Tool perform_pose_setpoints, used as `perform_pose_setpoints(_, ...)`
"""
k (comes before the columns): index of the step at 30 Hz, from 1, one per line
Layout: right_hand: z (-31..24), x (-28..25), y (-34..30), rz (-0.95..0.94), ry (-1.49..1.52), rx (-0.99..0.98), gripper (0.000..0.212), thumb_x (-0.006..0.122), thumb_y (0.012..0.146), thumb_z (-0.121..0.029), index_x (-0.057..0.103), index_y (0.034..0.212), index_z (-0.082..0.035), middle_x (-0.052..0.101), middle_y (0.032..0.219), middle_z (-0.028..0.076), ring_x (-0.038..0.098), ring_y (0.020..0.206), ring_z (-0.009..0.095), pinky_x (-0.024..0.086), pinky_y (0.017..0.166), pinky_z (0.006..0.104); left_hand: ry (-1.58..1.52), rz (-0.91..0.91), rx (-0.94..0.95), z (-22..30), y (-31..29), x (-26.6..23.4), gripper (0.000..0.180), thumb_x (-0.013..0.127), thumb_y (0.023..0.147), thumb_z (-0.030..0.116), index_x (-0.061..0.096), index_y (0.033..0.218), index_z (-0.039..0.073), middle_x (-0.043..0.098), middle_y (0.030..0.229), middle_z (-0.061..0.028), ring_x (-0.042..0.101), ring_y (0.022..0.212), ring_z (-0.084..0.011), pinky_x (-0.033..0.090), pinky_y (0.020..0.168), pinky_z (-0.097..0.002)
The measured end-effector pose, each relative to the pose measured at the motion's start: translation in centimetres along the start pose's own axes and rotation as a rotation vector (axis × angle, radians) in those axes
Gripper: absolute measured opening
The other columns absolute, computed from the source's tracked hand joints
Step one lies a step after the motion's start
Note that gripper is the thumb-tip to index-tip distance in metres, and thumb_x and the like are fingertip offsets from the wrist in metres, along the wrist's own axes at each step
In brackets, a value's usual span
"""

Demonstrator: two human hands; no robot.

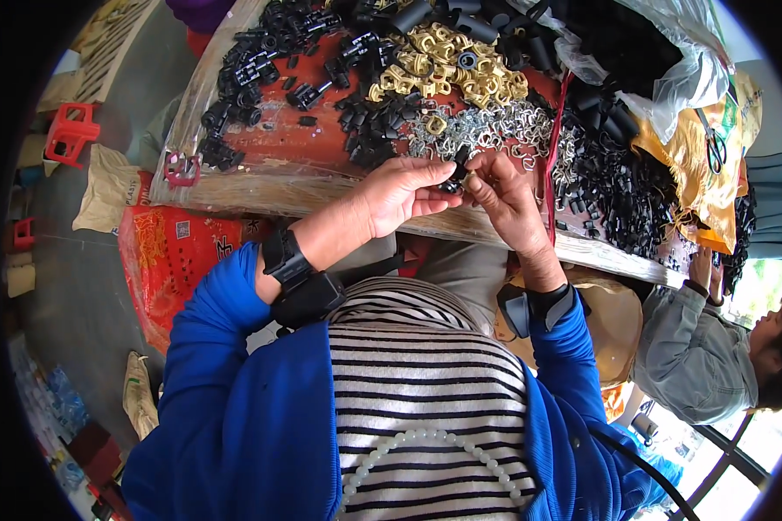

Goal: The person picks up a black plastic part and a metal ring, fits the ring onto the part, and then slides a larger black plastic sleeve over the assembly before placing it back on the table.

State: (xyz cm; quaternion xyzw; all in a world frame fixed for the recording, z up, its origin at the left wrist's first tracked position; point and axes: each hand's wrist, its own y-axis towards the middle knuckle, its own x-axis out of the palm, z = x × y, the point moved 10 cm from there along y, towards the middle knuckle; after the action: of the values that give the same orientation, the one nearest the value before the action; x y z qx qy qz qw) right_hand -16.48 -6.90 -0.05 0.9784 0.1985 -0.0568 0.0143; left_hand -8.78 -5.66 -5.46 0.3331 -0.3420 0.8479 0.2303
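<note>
Above the near edge of the table, my left hand (400, 193) is closed on a small black part (457, 172), its thumb stretched along the top. My right hand (508, 198) meets it from the other side, thumb and fingers pinched round a small piece at the black part's end. That piece is mostly hidden by the fingertips. Just beyond my hands lie a heap of silver metal hooks (495, 128) and a pile of small black pieces (374, 122). Farther back are gold-coloured clips (447, 61).
Black assembled parts (256, 68) line the left of the red tabletop (291, 143); black tubes (473, 24) lie at the back. A red cord (558, 143) crosses near my right hand. Scissors (715, 152) rest on a yellow sack (712, 195). A co-worker (704, 347) sits at right.
</note>
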Motion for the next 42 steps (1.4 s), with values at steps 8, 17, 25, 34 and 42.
perform_pose_setpoints(8, -2.8, -0.7, 0.4, 0.084, -0.542, -0.242, 0.012, 0.053, 0.078, -0.011, 0.048, 0.081, -0.001, 0.051, 0.066, 0.010, 0.053, 0.060, 0.020, 0.041, 0.053, 0.0276, -0.022, 0.021, -0.052, -0.9, 1.1, -1.0, 0.017, 0.052, 0.079, 0.020, 0.055, 0.088, 0.005, 0.058, 0.081, -0.0055, 0.058, 0.074, -0.0182, 0.047, 0.061, -0.0212)
perform_pose_setpoints(17, -1.4, -2.5, -0.1, 0.154, -0.451, -0.141, 0.010, 0.053, 0.078, -0.011, 0.049, 0.080, -0.002, 0.051, 0.063, 0.009, 0.052, 0.056, 0.022, 0.041, 0.051, 0.0285, 0.014, 0.042, -0.061, -0.8, 1.2, -0.3, 0.017, 0.052, 0.080, 0.020, 0.055, 0.088, 0.006, 0.058, 0.080, -0.0061, 0.058, 0.074, -0.0179, 0.047, 0.061, -0.0212)
perform_pose_setpoints(25, -1.0, -2.7, -1.4, 0.139, -0.358, -0.146, 0.009, 0.047, 0.082, -0.010, 0.046, 0.076, -0.003, 0.044, 0.061, 0.000, 0.043, 0.050, 0.007, 0.036, 0.045, 0.0197, 0.049, -0.002, -0.013, -1.1, 0.2, 1.1, 0.019, 0.051, 0.080, 0.020, 0.053, 0.094, 0.007, 0.058, 0.081, -0.0063, 0.057, 0.076, -0.0177, 0.046, 0.063, -0.0219)
perform_pose_setpoints(34, -3.7, -1.5, -1.8, 0.119, -0.576, -0.344, 0.011, 0.052, 0.074, -0.009, 0.048, 0.081, -0.003, 0.051, 0.066, 0.014, 0.052, 0.063, 0.030, 0.041, 0.054, 0.0345, 0.097, 0.116, 0.022, -0.7, 0.0, 0.0, 0.020, 0.054, 0.078, 0.015, 0.051, 0.096, 0.007, 0.055, 0.084, -0.0041, 0.057, 0.073, -0.0179, 0.047, 0.059, -0.0214)
perform_pose_setpoints(42, -2.1, -4.0, -0.7, 0.162, -0.103, -0.157, 0.015, 0.047, 0.081, -0.014, 0.043, 0.073, -0.002, 0.048, 0.060, 0.009, 0.053, 0.056, 0.020, 0.040, 0.051, 0.0313, 0.119, 0.128, -0.030, -1.3, 1.7, -0.5, 0.017, 0.053, 0.078, 0.015, 0.052, 0.093, 0.007, 0.056, 0.082, -0.0037, 0.057, 0.071, -0.0178, 0.047, 0.058, -0.0214)
